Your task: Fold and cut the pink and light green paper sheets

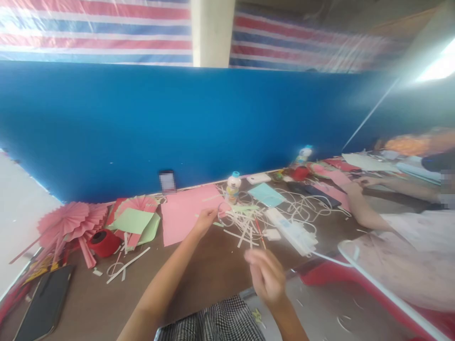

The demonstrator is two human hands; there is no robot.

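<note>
My left hand (207, 220) reaches over the table with its fingertips pinched together, beside a heap of cut paper strips (245, 222). A thin loop shows at those fingertips, but I cannot make out what it is or whether it is held. Nearer to me, my right hand (266, 275) is raised at the table's front edge with its fingers curled closed. Anything in it is hidden or too small to name. Just beyond the right hand lies a thin red stick (259, 229). A pink paper sheet (188, 210) lies behind my left hand.
Pink pleated paper fans (73, 220), a red thread spool (105, 243), green paper (132, 221) and a phone (44, 303) lie at left. A bottle (233, 185), power strip (289, 232) and tangled cords stand right of centre. A co-worker's arm (366, 208) is at right. A blue partition (142, 123) rises behind.
</note>
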